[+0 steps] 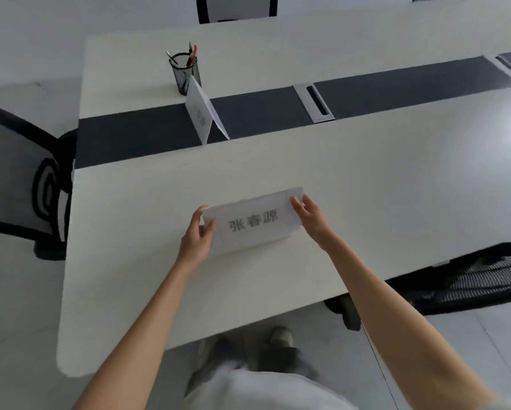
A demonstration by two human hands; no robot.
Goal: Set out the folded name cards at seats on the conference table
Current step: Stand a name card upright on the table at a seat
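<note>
Two name cards: one [252, 223] near the worktop [366, 179] edge, gripped at its ends by my left hand [196, 236] and right hand [309, 216], long axis 9-to-3, print facing me; the second [205, 113] stands at 12.

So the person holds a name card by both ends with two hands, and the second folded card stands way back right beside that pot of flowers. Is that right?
Not quite. The head view shows the left hand and right hand holding the name card by its ends, and the second folded card stands farther back, but beside a black mesh pen holder with pens in it, not a pot of flowers.
</note>
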